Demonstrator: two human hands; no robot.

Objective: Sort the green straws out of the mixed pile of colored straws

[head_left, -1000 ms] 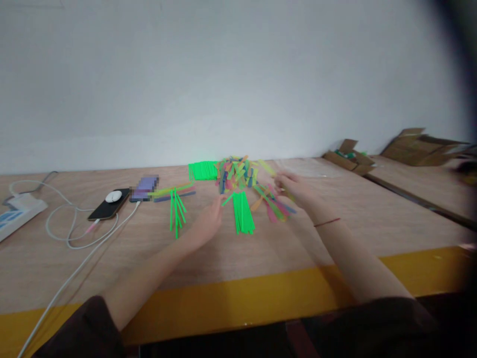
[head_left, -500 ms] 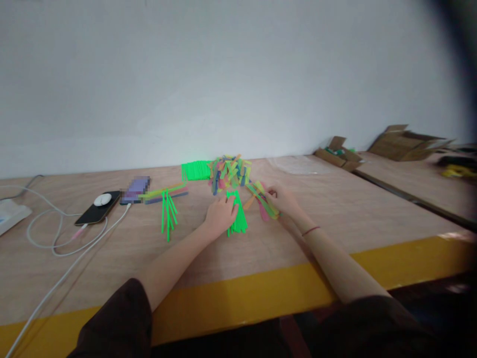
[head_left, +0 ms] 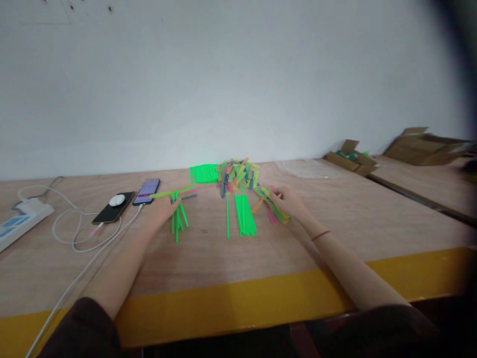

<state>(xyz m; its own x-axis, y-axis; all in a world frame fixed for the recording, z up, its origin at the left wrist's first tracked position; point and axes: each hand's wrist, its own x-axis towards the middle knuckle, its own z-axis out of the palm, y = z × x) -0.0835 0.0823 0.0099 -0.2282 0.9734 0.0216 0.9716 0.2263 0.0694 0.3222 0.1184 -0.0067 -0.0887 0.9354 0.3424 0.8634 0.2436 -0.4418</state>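
Note:
My left hand (head_left: 163, 209) is at the small group of green sticks (head_left: 180, 221) on the left, its fingers closed near their top ends; what they pinch is too small to tell. Coloured flat strips (head_left: 169, 194) lie across the tops of those sticks. My right hand (head_left: 286, 199) pinches a few coloured strips (head_left: 275, 209) at the right. Between the hands, a fan of green sticks (head_left: 245, 216) and one separate green stick (head_left: 228, 219) rest on the table. Behind them is a heap of mixed coloured strips (head_left: 238, 176).
A row of green sticks (head_left: 204, 173) lies by the wall. On the left are a phone (head_left: 146, 191), a black pad (head_left: 112, 211) with a white mouse (head_left: 117, 200), cables and a power strip (head_left: 22, 221). Cardboard boxes (head_left: 350, 158) stand at the back right.
My left hand has moved left from the middle fan of green sticks to the small group on the left. My right hand stays at the coloured strips. The view has shifted slightly.

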